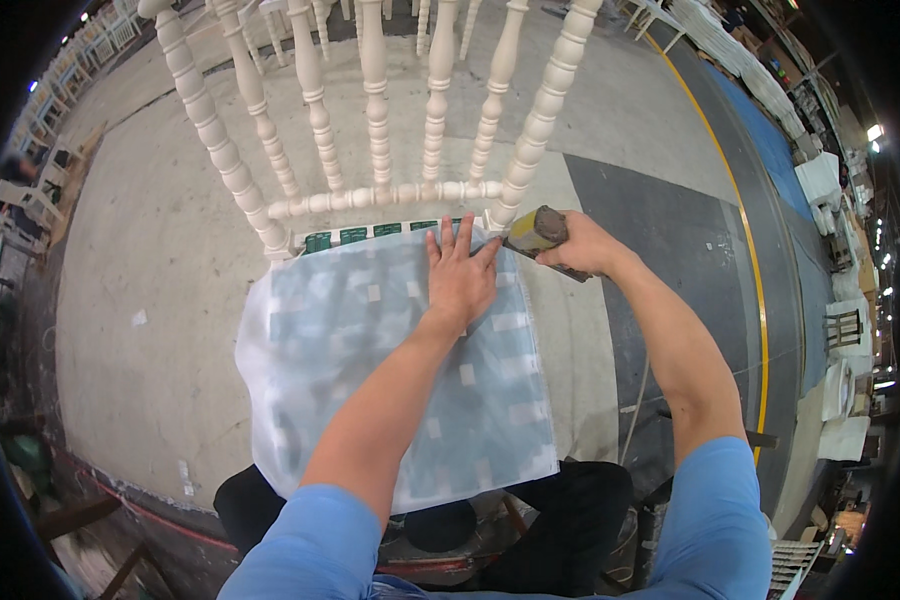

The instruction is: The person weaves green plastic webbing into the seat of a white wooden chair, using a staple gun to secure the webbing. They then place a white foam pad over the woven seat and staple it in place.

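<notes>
A cream chair with turned spindles stands in front of me, its back on the far side. Over its seat lies a light blue and white patterned fabric, with loose edges hanging at the sides. Green webbing shows in a strip between fabric and chair back. My left hand lies flat on the fabric near its far right corner, fingers spread. My right hand grips a worn yellow and dark tool that looks like a staple gun. Its nose is at that corner, beside the right back post.
Pale concrete floor surrounds the chair, with a dark grey strip and a yellow line to the right. White chairs stand at the far left. Stacked pale furniture parts line the right side. A thin hose hangs at my right.
</notes>
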### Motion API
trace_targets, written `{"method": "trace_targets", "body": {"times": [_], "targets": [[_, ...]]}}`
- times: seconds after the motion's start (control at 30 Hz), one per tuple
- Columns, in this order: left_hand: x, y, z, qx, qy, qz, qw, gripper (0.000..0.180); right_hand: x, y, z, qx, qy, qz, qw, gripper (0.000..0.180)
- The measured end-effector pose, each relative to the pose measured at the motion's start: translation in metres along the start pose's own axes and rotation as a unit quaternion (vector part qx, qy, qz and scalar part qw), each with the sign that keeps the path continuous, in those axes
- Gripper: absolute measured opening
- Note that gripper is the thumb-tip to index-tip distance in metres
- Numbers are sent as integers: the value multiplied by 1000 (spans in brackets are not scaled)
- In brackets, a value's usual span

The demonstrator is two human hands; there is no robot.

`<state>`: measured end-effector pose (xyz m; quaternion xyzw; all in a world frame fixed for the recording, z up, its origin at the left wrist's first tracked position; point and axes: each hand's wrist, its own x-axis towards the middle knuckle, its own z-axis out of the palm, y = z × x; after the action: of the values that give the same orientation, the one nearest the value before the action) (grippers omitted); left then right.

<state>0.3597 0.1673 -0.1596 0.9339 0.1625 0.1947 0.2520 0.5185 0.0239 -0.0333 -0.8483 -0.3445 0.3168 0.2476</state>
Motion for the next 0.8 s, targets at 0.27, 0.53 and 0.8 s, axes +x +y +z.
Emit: {"method": "trace_targets", "body": {"times": [0.27,0.53,0.8], "targets": [[-88,-45,-94,-74,169,30,982,49,-142,-30,-35,146,56,54,986,30],[-299,-116,-220,-207,149,-520,815,73,-368,-47,31,335,206,1,919,29],[-321,-100,-244,-577,-18,-539,613,71,-503,-39,104,385,264,19,884,25]]}}
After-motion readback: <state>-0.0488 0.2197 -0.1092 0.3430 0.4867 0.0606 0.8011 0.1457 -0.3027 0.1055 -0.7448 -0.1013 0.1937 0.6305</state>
